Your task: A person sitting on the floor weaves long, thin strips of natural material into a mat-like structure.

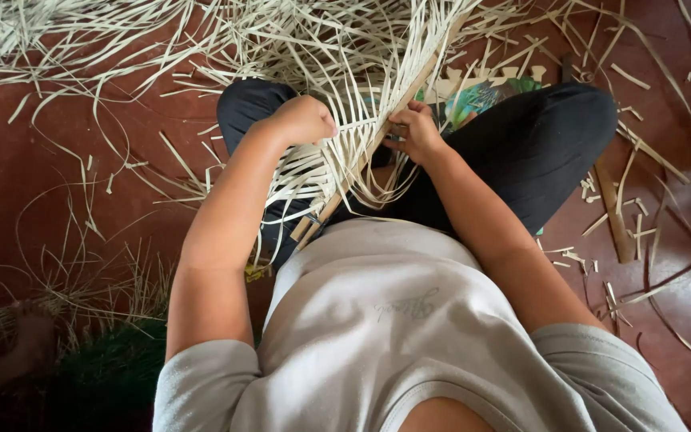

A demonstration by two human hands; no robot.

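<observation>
We see dry grass tufts [81, 296] on the red floor [25, 160] at near left, then our left hand [304, 120] clenched among pale palm leaf strips [313, 48], the wooden slat [369, 152] slanting across our lap, and our right hand [416, 132] grasping that slat.
</observation>
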